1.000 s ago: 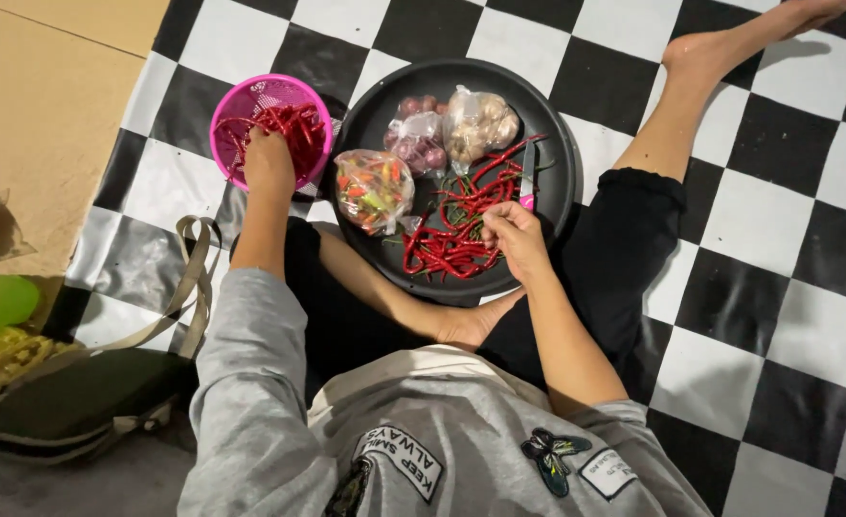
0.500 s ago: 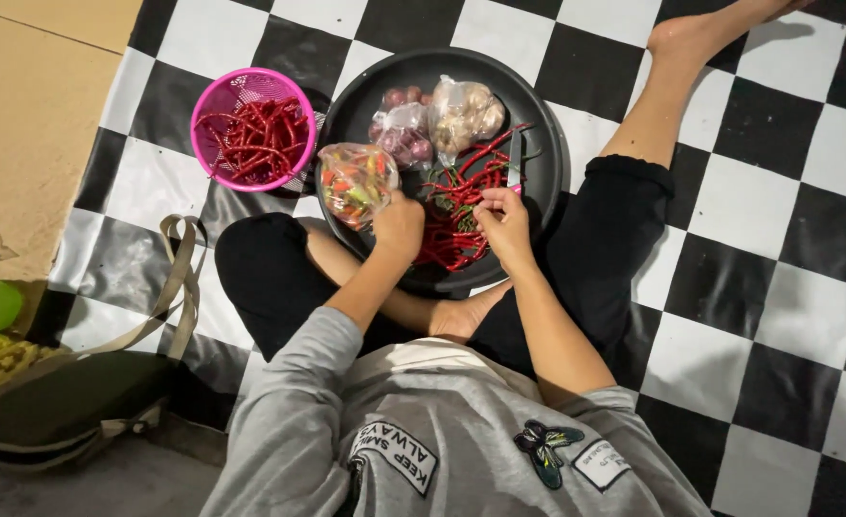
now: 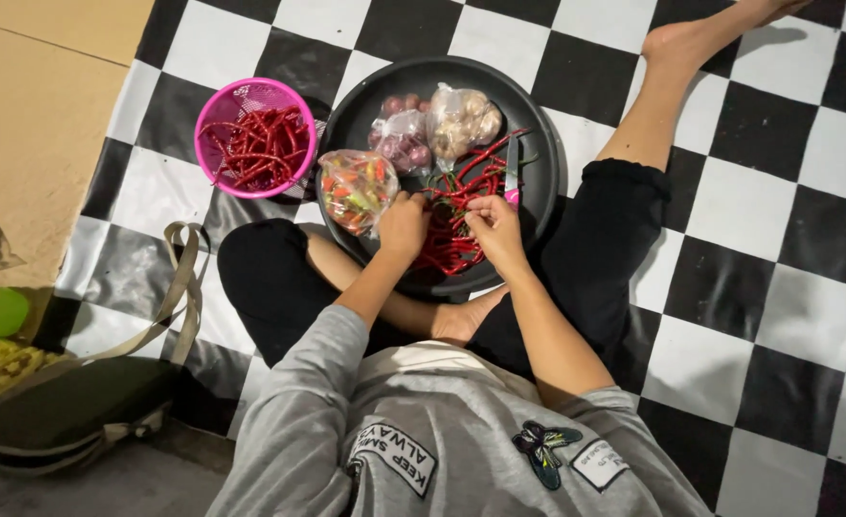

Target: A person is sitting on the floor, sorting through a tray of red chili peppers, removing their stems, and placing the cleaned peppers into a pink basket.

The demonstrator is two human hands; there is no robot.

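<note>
Both hands work over the chilies (image 3: 451,225), a loose red pile on the near half of the round black tray (image 3: 538,144) on the checkered floor mat (image 3: 777,191). The left hand (image 3: 404,225) is curled down into the pile's left side, fingers closed on what looks like a chili or two, though the grip is partly hidden. The right hand (image 3: 495,225) pinches a single chili between thumb and fingertips just beside it; the two hands are nearly touching.

To do this well, it seems best to take one chili at a time, hold the body with one hand and nip the stem end with the other, keeping the pull short so nothing flicks off the tray.

Room is tight on the tray. A bag of mixed chilies (image 3: 356,187) lies just left of the left hand, and two bags, one of shallots (image 3: 404,144) and one of garlic (image 3: 461,120), fill the far side. A knife (image 3: 511,177) lies just beyond the right hand, worth minding. The pink basket (image 3: 255,139), already holding chilies, sits off the tray's left rim, a clear reach over the mixed bag. The person's knees flank the tray; a dark shoulder bag (image 3: 68,412) lies well apart, near left.
</note>
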